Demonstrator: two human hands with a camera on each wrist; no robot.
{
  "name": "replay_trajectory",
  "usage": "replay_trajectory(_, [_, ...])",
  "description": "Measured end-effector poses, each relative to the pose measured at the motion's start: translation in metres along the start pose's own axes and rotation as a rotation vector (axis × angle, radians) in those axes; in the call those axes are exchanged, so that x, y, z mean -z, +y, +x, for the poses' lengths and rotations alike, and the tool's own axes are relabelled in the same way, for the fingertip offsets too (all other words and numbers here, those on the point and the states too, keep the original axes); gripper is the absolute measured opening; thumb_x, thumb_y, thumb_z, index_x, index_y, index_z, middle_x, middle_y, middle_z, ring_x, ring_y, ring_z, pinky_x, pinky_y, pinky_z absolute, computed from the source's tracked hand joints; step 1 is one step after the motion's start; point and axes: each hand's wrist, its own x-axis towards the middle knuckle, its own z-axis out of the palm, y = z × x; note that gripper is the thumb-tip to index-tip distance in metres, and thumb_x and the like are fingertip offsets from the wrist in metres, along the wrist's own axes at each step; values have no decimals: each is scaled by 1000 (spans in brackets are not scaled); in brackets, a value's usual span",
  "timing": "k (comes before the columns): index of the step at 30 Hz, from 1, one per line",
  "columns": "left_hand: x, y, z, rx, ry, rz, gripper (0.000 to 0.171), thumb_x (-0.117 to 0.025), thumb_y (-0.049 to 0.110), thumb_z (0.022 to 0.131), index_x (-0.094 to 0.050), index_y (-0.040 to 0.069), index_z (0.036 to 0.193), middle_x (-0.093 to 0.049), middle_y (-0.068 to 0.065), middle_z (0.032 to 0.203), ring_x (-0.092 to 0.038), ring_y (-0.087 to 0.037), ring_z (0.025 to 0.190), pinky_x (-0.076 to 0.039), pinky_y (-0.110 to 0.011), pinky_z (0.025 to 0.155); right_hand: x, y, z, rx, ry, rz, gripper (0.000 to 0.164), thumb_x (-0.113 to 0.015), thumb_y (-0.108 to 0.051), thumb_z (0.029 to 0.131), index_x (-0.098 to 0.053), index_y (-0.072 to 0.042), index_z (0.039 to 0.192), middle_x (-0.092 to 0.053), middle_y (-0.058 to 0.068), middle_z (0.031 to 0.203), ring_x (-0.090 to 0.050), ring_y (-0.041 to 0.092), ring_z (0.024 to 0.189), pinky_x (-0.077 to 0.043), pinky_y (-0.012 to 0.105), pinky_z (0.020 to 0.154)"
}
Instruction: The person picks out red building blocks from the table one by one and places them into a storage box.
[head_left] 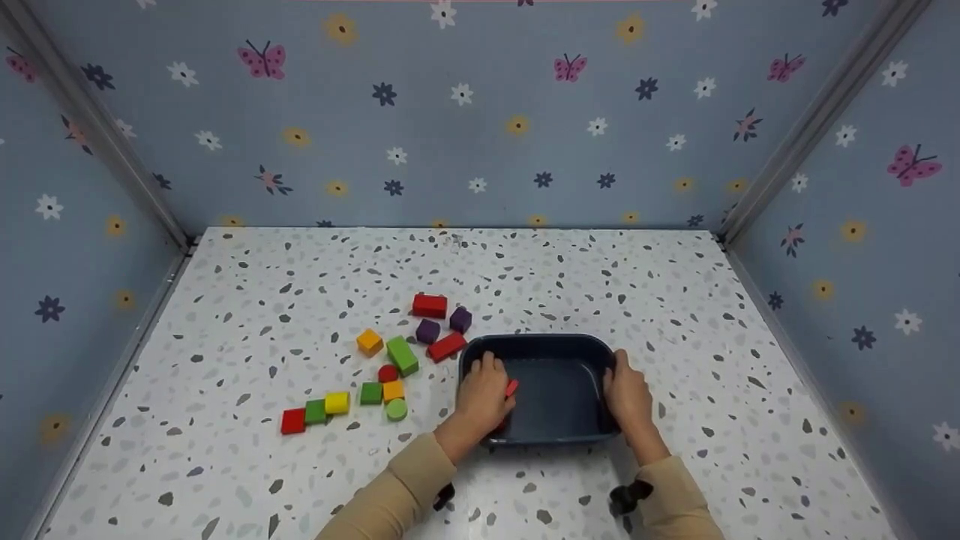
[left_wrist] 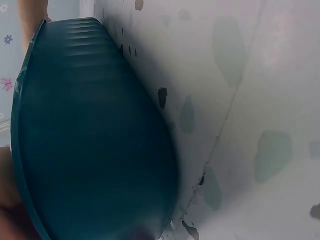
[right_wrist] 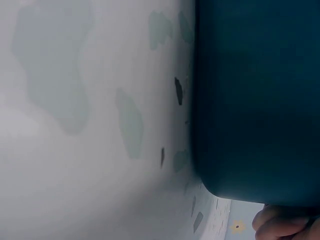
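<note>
A dark blue rectangular basin [head_left: 564, 397] sits on the table, its outer wall filling much of both wrist views. My right hand [head_left: 628, 391] grips the basin's right rim, and its curled fingers [right_wrist: 280, 225] show at the bottom of the right wrist view. My left hand [head_left: 484, 390] is over the basin's left side with fingers curled down inside. It holds a red block [head_left: 511, 388], mostly hidden under the fingers. Left of the basin lie a red block [head_left: 447, 346], two purple blocks [head_left: 428, 331] and a long green block [head_left: 403, 355].
Farther left are an orange cube [head_left: 369, 343], a yellow block [head_left: 337, 403], a red square block [head_left: 293, 421] and a light green round block [head_left: 396, 409]. A larger red block [head_left: 430, 305] lies behind. Patterned walls [head_left: 480, 112] enclose the speckled table [head_left: 300, 277] at the back and sides.
</note>
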Motion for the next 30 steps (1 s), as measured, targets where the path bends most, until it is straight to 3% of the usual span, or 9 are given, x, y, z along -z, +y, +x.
replay_trajectory(6, [-4,-1,3,11,-28,7,59,-73,29,70,-51,-9,110,-46,-20,109,-49,-31,94,-47,-37,74,-1,0,0,5,14,2,19,-49,-10,87,-45,-3,104,-59,22,78,-57,34,60,-40,43,45])
replay_trajectory(14, [-8,0,4,15,-3,22,58,-76,26,66,-53,-10,105,-47,-20,107,-51,-32,90,-49,-36,68,0,0,0,28,20,-13,17,-50,-7,86,-45,-2,102,-58,22,73,-58,36,59,-40,43,43])
replay_trajectory(30, [-14,-1,8,49,-58,17,59,-73,26,69,-52,-11,109,-46,-21,111,-51,-34,94,-48,-37,70,1,-1,0,8,7,11,17,-49,-9,87,-45,-3,102,-58,21,77,-57,35,62,-40,44,46])
